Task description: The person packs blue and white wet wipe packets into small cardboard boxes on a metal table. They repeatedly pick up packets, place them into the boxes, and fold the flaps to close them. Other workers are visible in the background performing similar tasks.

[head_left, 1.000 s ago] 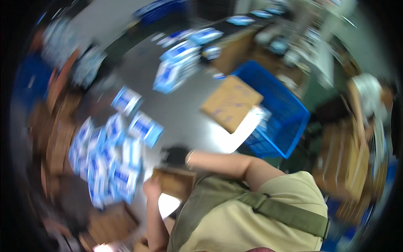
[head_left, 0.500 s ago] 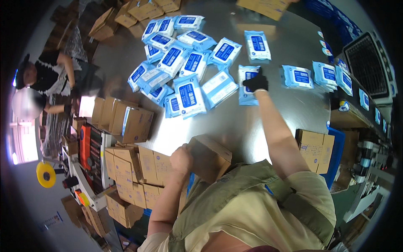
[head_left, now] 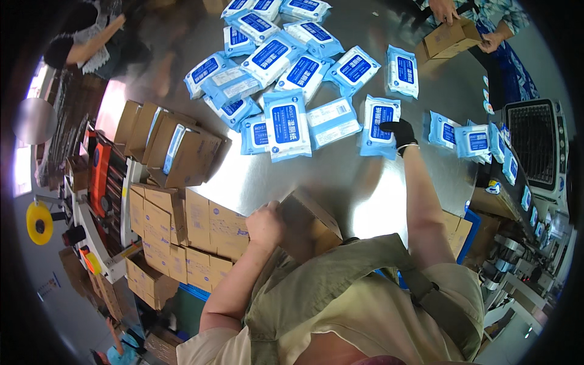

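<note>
My left hand (head_left: pixel 266 225) is closed on the edge of an open brown cardboard box (head_left: pixel 309 226), held against my front at the table's near edge. The black-gloved right hand (head_left: pixel 399 134) grips the right side of a blue-and-white pack of wet wipes (head_left: pixel 372 131). Its thumb lies across the label; the fingers behind are hidden. Left of that pack, a loose pile of similar wipes packs (head_left: pixel 287 125) covers the table, some label up and some turned over. Another pack (head_left: pixel 403 73) lies just beyond my right hand.
More packs (head_left: pixel 472 141) cluster at the right beside a conveyor (head_left: pixel 517 182). Cartons holding packs (head_left: pixel 193 157) stand at the left, above stacked cartons (head_left: pixel 210 222). At the far right, another person's hands (head_left: pixel 444 11) hold a carton (head_left: pixel 449 39). A tape machine (head_left: pixel 100 173) stands far left.
My right hand has shifted from lying over the pack to gripping its right side. The view has turned somewhat, and the other person's hands now show on the carton at far right.
</note>
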Demonstrator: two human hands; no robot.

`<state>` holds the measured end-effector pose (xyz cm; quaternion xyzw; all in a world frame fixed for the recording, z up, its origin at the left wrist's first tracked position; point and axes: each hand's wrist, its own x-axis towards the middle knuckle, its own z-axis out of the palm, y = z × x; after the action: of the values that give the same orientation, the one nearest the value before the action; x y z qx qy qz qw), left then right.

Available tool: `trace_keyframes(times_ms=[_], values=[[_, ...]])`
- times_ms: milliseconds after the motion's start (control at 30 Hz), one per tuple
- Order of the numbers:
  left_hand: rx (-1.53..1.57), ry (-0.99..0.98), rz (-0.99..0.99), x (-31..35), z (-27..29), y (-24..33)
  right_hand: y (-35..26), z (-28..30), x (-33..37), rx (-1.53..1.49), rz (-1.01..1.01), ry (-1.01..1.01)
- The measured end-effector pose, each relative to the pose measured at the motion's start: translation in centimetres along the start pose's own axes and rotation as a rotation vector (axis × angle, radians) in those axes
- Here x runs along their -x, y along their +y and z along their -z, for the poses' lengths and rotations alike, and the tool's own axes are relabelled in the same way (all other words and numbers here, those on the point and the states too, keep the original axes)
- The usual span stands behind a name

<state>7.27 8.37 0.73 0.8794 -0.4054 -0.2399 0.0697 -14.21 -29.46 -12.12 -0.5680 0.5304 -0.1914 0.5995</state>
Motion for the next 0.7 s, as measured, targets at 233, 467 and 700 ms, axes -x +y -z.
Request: trace_keyframes(times_ms=[233,467,700], values=[[0.013,0.016,0.006,0.4,-0.6,-0.7,-12.6,-7.5,0.8,0.993,0.648,-0.516],[0.054,0.092,-0.019,0.5,-1.3,-1.1,-12.0,-14.9,2.1,1.261,0.509,-0.765],[0.003,0.011,-0.006,-0.1,-0.7,-0.8,-2.6,-12.1,19.7,1.265,0.9,-0.126]])
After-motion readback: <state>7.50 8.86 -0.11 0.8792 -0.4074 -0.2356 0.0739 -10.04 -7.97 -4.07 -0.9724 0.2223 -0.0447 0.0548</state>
